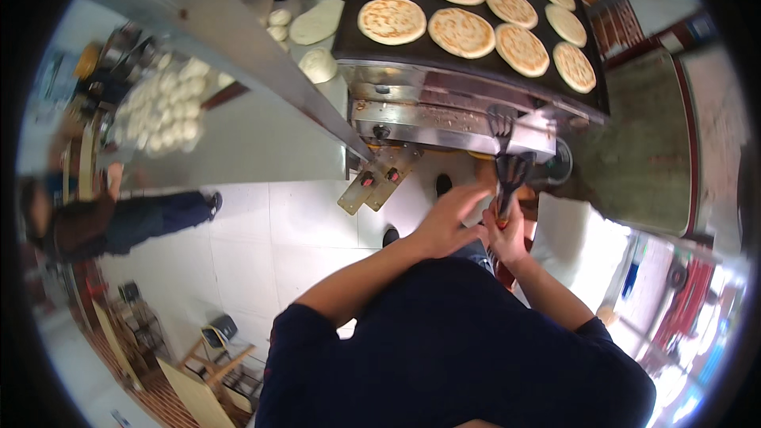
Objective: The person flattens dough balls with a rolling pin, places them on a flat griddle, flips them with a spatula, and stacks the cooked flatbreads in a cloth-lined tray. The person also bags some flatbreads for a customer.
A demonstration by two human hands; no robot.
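In front of my body, my right hand (507, 235) grips the handles of black slotted spatulas (512, 173), at least two by the look of it, their heads pointing away from me. My left hand (455, 223) is beside it, thumb and fingers apart and fingertips close to the right hand; nothing shows in its grasp. Beyond the hands is a flat black griddle (437, 62) with a steel front. Several round flatbreads (462, 32) with browned spots lie on it in rows. Paler flatbreads (565, 25) lie along its right side.
Left of the griddle, a steel worktable (267, 148) bears many dough balls (172, 104) and a flattened dough round (317, 21). A slanting metal post (279, 77) crosses the view. A person (119, 220) stands at far left. Wooden chairs (208, 362) are lower left.
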